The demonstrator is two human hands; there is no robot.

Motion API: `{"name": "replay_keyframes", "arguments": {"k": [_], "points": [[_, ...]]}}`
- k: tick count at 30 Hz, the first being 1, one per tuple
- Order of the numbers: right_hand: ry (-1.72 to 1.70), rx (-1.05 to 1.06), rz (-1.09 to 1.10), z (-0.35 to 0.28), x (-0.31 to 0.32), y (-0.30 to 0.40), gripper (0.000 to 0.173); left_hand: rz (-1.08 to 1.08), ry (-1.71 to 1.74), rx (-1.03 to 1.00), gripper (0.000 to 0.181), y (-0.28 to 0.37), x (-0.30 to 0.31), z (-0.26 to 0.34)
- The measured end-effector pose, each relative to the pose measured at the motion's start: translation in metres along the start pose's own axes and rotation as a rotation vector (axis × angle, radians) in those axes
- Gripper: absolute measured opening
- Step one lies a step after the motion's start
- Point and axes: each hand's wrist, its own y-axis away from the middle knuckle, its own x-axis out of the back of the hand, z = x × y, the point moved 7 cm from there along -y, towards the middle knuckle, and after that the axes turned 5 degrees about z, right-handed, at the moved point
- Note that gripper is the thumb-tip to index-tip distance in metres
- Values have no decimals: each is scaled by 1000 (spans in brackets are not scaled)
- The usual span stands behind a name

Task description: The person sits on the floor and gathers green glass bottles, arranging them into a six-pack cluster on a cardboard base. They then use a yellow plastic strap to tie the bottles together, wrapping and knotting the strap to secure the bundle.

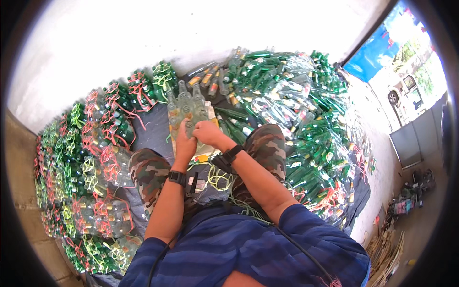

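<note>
Before me, several clear glass bottles (184, 97) stand upright, close together, on a low board (212, 114) between my knees. My left hand (185, 141) is at the near side of this group, its thumb raised beside a bottle neck. Close against it, my right hand (209, 134) has its fingers curled in. Whether a bottle or a strand is between the fingers cannot be made out. Light green plastic twine (218, 179) lies loose in my lap, just below the board.
Bottle bundles tied with pink (109, 161) and yellow-green twine stand at the left. A large heap of loose green and clear bottles (315, 132) lies at the right. A white wall rises behind. Pink twine (331, 197) rests on the heap's near end; cut sticks (385, 254) lie far right.
</note>
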Motion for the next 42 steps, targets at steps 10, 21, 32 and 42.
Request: {"name": "replay_keyframes", "arguments": {"k": [10, 21, 32, 42], "points": [[292, 71, -24, -16, -3, -14, 24, -50, -197, -263, 60, -6, -3, -10], [307, 290, -21, -32, -8, -24, 22, -47, -178, -388, 56, -11, -1, -38], [410, 495, -41, -63, 29, -28, 18, 96, 28, -38, 46, -8, -5, -35], [326, 364, 65, -48, 37, -40, 21, 34, -88, -30, 46, -2, -4, 2]]}}
